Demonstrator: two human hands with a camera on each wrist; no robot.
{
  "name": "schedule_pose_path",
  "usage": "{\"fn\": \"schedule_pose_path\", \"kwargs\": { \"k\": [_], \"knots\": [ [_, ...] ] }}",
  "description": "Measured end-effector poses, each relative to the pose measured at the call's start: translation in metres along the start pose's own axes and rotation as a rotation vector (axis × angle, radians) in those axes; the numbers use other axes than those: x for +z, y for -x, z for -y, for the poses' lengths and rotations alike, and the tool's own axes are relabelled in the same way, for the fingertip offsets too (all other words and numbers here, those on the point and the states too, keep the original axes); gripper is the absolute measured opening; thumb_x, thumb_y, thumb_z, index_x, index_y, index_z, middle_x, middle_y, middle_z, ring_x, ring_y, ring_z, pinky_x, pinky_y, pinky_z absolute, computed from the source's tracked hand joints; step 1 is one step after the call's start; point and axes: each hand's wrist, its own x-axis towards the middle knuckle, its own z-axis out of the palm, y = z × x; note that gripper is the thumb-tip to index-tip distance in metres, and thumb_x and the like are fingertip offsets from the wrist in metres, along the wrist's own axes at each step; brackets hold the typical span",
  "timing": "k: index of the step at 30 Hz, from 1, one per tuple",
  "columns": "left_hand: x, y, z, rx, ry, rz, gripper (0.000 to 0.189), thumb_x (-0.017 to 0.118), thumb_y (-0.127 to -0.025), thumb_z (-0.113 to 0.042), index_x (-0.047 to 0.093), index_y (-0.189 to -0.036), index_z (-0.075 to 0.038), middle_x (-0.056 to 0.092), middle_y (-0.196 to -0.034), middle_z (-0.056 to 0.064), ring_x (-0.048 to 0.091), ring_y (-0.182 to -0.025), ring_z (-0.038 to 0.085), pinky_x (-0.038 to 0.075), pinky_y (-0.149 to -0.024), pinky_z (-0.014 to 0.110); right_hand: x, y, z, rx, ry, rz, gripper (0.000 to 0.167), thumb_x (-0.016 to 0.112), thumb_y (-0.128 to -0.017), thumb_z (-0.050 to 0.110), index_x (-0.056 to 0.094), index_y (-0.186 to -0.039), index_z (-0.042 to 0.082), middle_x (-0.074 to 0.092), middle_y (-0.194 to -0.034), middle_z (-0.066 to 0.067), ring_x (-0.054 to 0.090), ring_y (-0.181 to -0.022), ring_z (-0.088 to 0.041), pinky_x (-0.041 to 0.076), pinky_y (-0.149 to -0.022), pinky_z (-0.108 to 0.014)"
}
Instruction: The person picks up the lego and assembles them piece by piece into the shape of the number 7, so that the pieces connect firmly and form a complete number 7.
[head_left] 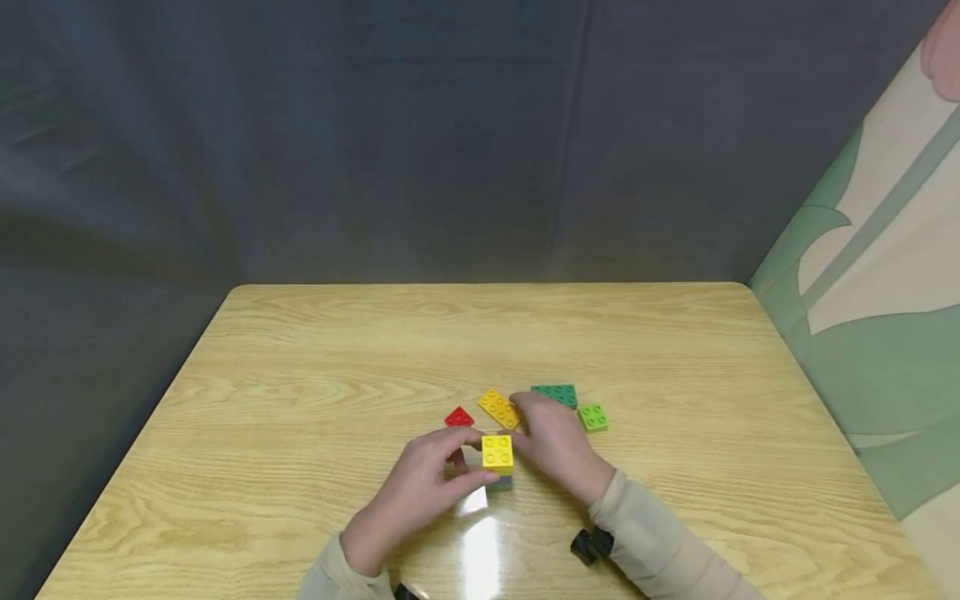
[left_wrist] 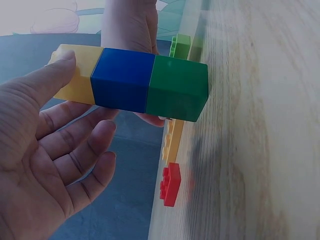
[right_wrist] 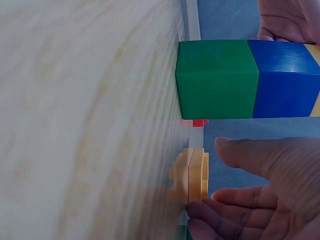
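A stack of bricks, with a yellow brick (head_left: 497,454) on top, a blue brick (left_wrist: 122,80) in the middle and a green brick (left_wrist: 177,87) at the bottom, stands upright on the table. My left hand (head_left: 423,479) pinches the yellow brick between thumb and fingers. To the right of the stack, my right hand (head_left: 557,442) is spread, thumb apart from the fingers. Its fingertips reach the near right end of a flat orange-yellow brick (head_left: 495,407); whether they touch it I cannot tell. In the right wrist view nothing is between that thumb and fingers (right_wrist: 250,212).
Behind the left hand lies a red brick (head_left: 459,417). A dark green brick (head_left: 557,393) is partly covered by the right hand, with a light green brick (head_left: 593,417) to its right. The wooden table (head_left: 315,358) ends at a dark curtain (head_left: 480,167).
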Motion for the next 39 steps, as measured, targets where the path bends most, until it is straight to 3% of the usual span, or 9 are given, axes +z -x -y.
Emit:
{"fn": "schedule_pose_path", "kwargs": {
  "k": [12, 22, 31, 39],
  "knots": [
    [-0.0002, -0.0001, -0.0007, 0.002, -0.004, -0.003, 0.036, 0.077, -0.082, -0.038, 0.067, -0.111, -0.019, 0.066, -0.102, -0.014, 0.057, -0.073, 0.002, 0.049, -0.062, 0.021, 0.0005, -0.0019, 0.0003, 0.011, 0.002, 0.045, 0.048, 0.079, -0.081, 0.018, 0.063, -0.120, -0.004, 0.065, -0.116, -0.020, 0.059, -0.112, -0.037, 0.047, -0.096, -0.049],
    [0.0012, -0.0005, 0.0004, -0.005, 0.006, 0.009, 0.038, 0.074, -0.083, -0.042, 0.067, -0.113, -0.020, 0.066, -0.103, -0.013, 0.056, -0.073, 0.002, 0.048, -0.061, 0.021, 0.0012, -0.0040, -0.0007, 0.017, 0.024, 0.031, 0.042, 0.081, -0.078, 0.016, 0.067, -0.113, -0.003, 0.062, -0.096, -0.009, 0.059, -0.081, -0.019, 0.053, -0.075, -0.036],
    [0.0011, -0.0002, 0.0004, -0.004, 0.006, 0.007, 0.038, 0.074, -0.084, -0.043, 0.067, -0.113, -0.020, 0.066, -0.103, -0.013, 0.056, -0.073, 0.002, 0.048, -0.062, 0.022, 0.0019, -0.0065, -0.0013, 0.025, 0.045, 0.031, 0.036, 0.080, -0.078, 0.015, 0.070, -0.108, -0.003, 0.060, -0.090, -0.007, 0.055, -0.075, -0.016, 0.052, -0.070, -0.034],
    [0.0017, 0.0003, 0.0002, 0.003, -0.008, -0.003, 0.038, 0.074, -0.083, -0.042, 0.067, -0.112, -0.019, 0.066, -0.104, -0.013, 0.056, -0.073, 0.001, 0.048, -0.063, 0.021, 0.0031, -0.0081, -0.0010, 0.004, 0.062, 0.011, 0.039, 0.084, -0.075, 0.024, 0.070, -0.102, -0.002, 0.056, -0.082, -0.004, 0.050, -0.067, -0.014, 0.048, -0.062, -0.031]
  ]
}}
